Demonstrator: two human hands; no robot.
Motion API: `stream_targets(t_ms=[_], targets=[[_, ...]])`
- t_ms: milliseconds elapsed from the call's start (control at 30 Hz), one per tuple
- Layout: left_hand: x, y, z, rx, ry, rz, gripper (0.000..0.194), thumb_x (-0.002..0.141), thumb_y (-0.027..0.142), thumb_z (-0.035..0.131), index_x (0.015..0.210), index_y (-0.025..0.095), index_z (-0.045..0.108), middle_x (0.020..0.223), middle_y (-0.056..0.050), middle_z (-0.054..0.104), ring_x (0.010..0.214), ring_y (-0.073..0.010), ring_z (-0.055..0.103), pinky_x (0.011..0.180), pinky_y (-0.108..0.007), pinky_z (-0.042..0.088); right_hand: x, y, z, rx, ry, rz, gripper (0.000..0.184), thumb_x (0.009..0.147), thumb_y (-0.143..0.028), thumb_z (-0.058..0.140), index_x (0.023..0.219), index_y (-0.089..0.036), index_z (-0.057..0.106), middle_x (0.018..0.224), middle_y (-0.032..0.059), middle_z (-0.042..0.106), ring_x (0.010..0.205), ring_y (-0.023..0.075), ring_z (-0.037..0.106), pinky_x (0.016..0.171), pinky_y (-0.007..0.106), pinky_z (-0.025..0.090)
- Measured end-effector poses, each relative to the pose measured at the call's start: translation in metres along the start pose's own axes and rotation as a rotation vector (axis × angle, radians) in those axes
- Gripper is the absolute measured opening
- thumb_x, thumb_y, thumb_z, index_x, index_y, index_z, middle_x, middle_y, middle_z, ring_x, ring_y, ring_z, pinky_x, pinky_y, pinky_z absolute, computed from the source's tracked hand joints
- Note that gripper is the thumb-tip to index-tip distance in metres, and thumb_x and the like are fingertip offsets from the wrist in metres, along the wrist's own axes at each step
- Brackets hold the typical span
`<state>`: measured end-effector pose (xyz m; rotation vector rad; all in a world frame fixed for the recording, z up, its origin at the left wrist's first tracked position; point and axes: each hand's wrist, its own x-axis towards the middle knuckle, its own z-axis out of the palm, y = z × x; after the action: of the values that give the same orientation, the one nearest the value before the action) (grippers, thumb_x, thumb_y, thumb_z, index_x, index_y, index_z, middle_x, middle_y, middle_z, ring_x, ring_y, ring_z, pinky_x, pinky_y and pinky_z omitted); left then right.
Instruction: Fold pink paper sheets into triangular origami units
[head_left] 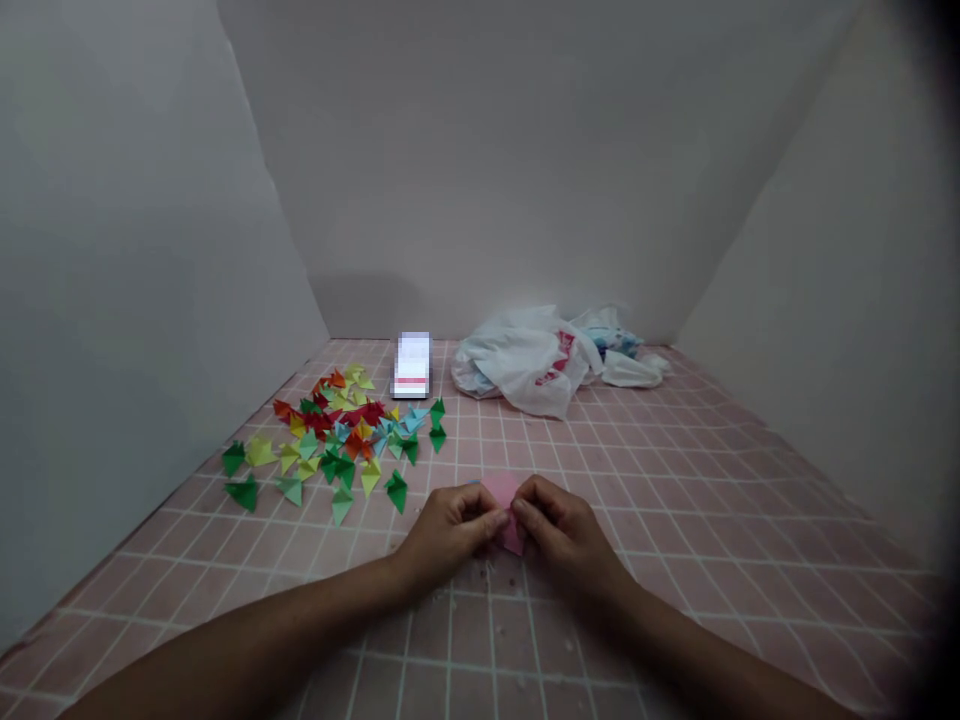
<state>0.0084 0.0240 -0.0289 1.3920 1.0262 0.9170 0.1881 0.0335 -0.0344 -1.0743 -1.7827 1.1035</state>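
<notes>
Between my two hands is a small piece of pink paper [501,487], partly covered by my fingers. My left hand [457,525] pinches its left side between thumb and bent fingers. On the opposite side, my right hand [564,522] is closed on the paper with the thumb tip and forefinger. A lower corner of the paper sticks out below the fingertips, with a crease showing near the thumbs. A bit of blue shows just behind my left fingers; I cannot make out what it is.
Many folded paper pieces [339,467] in green, yellow, red, orange and light blue lie scattered at left. A phone [412,365] with a lit screen stands behind them. White plastic bags [525,355] rest by the back wall. The pink tabletop [712,520] has white grid lines.
</notes>
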Motion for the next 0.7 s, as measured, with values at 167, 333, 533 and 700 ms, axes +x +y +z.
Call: stream_targets(t_ms=[167, 333, 533, 700], targets=[[0.0013, 0.0009, -0.0028, 0.116, 0.047, 0.196, 0.018, 0.081, 0.029, 0.07, 0.069, 0.015, 0.071, 0.073, -0.002, 0.059, 0.074, -0.0148, 0.056, 0.072, -0.026, 0.042, 0.0007, -0.0036, -0.0012, -0.068, -0.031, -0.077, 0.021, 0.092, -0.03, 0.05, 0.075, -0.019, 0.054, 0.064, -0.0013, 0.054, 0.058, 0.0129, 0.049, 0.057, 0.026, 0.037], [0.0006, 0.0038, -0.0018, 0.1, 0.031, 0.152, 0.018, 0.08, 0.027, 0.07, 0.067, 0.015, 0.068, 0.073, -0.001, 0.058, 0.073, -0.0145, 0.055, 0.07, -0.026, 0.041, 0.0001, -0.0041, -0.0015, -0.076, -0.027, -0.101, 0.02, 0.091, -0.027, 0.051, 0.073, -0.018, 0.053, 0.066, -0.0008, 0.054, 0.06, 0.0127, 0.049, 0.057, 0.025, 0.037], [-0.0025, 0.0084, 0.0029, 0.026, 0.032, 0.115, 0.018, 0.083, 0.03, 0.067, 0.073, 0.015, 0.066, 0.074, -0.002, 0.061, 0.073, -0.0146, 0.056, 0.071, -0.027, 0.043, -0.002, -0.0071, -0.0005, -0.028, -0.003, -0.118, 0.026, 0.097, -0.031, 0.045, 0.074, -0.019, 0.052, 0.065, -0.0017, 0.051, 0.058, 0.0118, 0.046, 0.056, 0.025, 0.035], [-0.0001, 0.0012, 0.0, -0.148, 0.055, -0.03, 0.026, 0.079, 0.039, 0.071, 0.074, 0.016, 0.057, 0.064, 0.004, 0.053, 0.054, -0.0095, 0.046, 0.054, -0.023, 0.036, -0.0012, -0.0065, 0.0017, 0.049, -0.066, -0.046, 0.02, 0.092, -0.031, 0.055, 0.076, -0.018, 0.054, 0.065, -0.0019, 0.053, 0.059, 0.0117, 0.047, 0.056, 0.025, 0.036]])
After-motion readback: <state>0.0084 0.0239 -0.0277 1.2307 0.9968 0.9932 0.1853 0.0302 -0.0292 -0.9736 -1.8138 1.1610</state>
